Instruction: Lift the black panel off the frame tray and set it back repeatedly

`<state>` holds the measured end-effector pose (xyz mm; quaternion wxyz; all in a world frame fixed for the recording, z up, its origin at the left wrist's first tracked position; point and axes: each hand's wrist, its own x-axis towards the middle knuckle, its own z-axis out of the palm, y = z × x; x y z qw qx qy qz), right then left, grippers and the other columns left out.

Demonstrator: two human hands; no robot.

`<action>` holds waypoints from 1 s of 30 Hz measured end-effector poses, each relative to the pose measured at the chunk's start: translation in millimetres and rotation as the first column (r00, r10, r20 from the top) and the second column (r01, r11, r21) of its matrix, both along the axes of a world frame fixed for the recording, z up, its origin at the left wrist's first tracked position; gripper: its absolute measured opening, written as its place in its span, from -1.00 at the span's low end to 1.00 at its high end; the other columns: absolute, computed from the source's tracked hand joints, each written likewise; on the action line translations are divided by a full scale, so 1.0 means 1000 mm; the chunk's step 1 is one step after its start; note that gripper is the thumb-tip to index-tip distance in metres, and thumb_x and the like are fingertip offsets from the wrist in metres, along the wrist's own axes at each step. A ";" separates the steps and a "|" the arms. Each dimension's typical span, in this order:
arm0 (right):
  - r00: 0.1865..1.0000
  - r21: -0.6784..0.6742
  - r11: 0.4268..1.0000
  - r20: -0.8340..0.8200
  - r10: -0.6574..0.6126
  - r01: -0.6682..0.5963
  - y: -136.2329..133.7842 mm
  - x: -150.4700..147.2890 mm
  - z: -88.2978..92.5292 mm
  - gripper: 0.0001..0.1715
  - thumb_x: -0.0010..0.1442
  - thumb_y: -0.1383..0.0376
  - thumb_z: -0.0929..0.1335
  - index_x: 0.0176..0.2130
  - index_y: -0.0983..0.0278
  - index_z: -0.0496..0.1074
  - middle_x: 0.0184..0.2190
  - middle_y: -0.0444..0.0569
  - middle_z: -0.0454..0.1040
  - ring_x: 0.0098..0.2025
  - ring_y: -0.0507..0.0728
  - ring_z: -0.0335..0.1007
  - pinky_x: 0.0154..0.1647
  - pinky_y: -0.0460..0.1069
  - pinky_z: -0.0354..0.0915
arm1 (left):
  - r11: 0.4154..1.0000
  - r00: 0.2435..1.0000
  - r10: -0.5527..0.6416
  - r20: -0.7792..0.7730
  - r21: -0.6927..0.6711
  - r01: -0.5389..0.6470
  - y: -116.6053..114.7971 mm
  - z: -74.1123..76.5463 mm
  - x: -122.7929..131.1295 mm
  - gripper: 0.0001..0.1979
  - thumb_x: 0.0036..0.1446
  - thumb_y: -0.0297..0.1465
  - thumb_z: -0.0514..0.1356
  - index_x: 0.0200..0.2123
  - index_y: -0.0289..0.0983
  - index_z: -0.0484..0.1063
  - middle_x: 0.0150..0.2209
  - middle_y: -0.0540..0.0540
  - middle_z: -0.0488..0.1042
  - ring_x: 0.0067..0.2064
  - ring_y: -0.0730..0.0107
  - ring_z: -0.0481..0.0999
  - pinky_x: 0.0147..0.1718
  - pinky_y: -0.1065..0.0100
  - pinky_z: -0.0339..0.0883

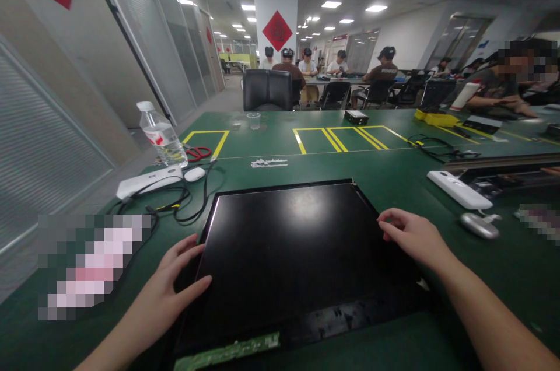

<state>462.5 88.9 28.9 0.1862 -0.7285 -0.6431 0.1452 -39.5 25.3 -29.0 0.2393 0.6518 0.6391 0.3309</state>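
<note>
A black display panel (289,242) with a thin dark frame lies flat on the table in front of me, a ceiling light reflected in its surface. A narrow green circuit board (231,352) runs along its near left edge. My left hand (177,277) is at the panel's left edge, fingers spread, the thumb over the screen and the fingertips by the rim. At the right edge, my right hand (409,237) has its thumb and forefinger pinched together at the rim; its other fingers are curled and partly hidden.
Left stand a water bottle (161,135), red-handled scissors (199,153), a white device (151,181) and black cables (192,210). White scraps (269,163) lie beyond the panel. Another white device (459,189) and a silver mouse-like object (479,225) are right. People sit farther back.
</note>
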 end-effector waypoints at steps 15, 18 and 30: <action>1.000 -0.013 1.000 -0.006 -0.012 0.012 0.002 0.001 -0.002 -0.77 0.07 0.11 0.29 -0.34 0.10 0.51 -0.55 -0.20 0.56 -0.47 0.12 0.46 -0.44 -0.01 0.21 | 0.999 0.993 -0.038 -0.110 0.020 0.041 -0.004 -0.001 0.006 -0.46 0.13 -0.08 0.20 0.17 -0.10 0.42 0.34 -0.17 0.20 0.34 -0.10 0.19 0.26 -0.02 0.07; 1.000 -0.025 1.000 0.014 -0.019 0.019 0.001 -0.001 0.000 -0.75 0.08 0.10 0.28 -0.33 0.10 0.51 -0.55 -0.20 0.57 -0.47 0.12 0.46 -0.43 -0.01 0.20 | 0.990 0.973 -0.113 -0.200 0.063 0.128 -0.012 0.010 0.013 -0.36 0.11 -0.14 0.24 0.27 -0.04 0.29 0.39 -0.17 0.12 0.35 -0.12 0.15 0.26 -0.09 0.02; 0.999 -0.023 1.000 0.043 -0.017 0.018 0.000 -0.001 -0.003 -0.72 0.10 0.07 0.28 -0.31 0.11 0.52 -0.54 -0.20 0.57 -0.46 0.12 0.46 -0.44 -0.02 0.20 | 0.782 0.681 -0.588 -0.436 -0.090 0.617 -0.024 0.060 0.021 -0.57 0.09 -0.42 0.28 0.00 0.16 0.54 0.18 0.00 0.50 0.19 0.05 0.45 0.23 -0.14 0.12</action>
